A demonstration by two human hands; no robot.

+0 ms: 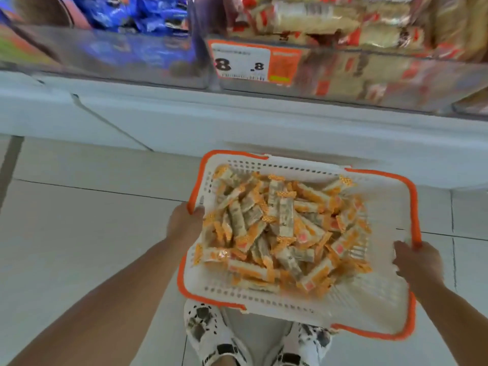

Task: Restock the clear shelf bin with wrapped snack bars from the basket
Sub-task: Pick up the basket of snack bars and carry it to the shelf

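Blue packets (pixel 137 11), an orange price tag (pixel 254 63), seemingly spotted shoes (pixel 208 331).

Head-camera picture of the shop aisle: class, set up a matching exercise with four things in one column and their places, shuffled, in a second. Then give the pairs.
Things
1. white plastic basket with orange rim
2. orange-and-white wrapped snack bars
3. white-and-orange price label
4. blue wrapped packets

Places
A. on the front of the clear shelf bin
B. in the bin at upper left
C. held between the left hand and right hand
D. heaped inside the basket

Pairs: 1-C, 2-D, 3-A, 4-B
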